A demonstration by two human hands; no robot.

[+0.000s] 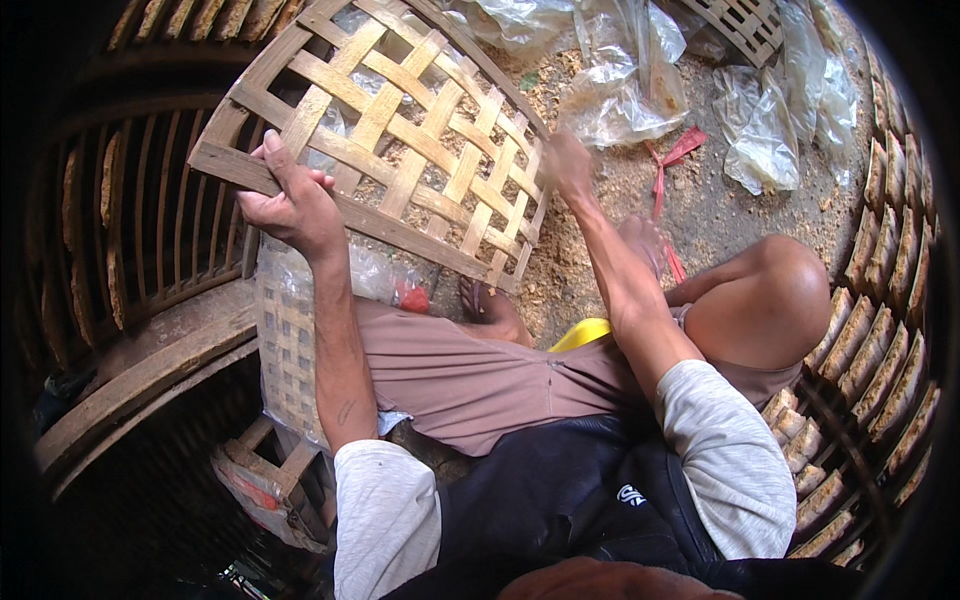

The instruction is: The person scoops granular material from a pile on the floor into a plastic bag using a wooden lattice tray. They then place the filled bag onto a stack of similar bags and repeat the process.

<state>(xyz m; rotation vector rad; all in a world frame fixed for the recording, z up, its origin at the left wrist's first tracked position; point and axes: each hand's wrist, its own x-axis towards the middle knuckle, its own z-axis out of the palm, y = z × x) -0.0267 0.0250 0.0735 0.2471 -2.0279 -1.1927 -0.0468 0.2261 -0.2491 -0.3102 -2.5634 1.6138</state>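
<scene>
A flat woven bamboo lattice tray [420, 142] with a wooden frame is held up at a tilt in front of me. My left hand [292, 199] grips the near-left part of its frame, the thumb on top and the fingers curled around the edge. At the tray's right edge is my right hand [568, 166], blurred, with the fingers drawn in; whether it grips that edge or only touches it I cannot tell. Light brown crumbs [574, 259] cover the floor beneath the tray and between my feet, some showing through the weave.
Crumpled clear plastic sheets [630, 97] and a red plastic strip [660, 169] lie on the floor ahead. Racks of brown slabs [885, 360] curve along the right; slatted wooden racks [150, 210] stand left. Another lattice tray [289, 360] under plastic is beside my left forearm.
</scene>
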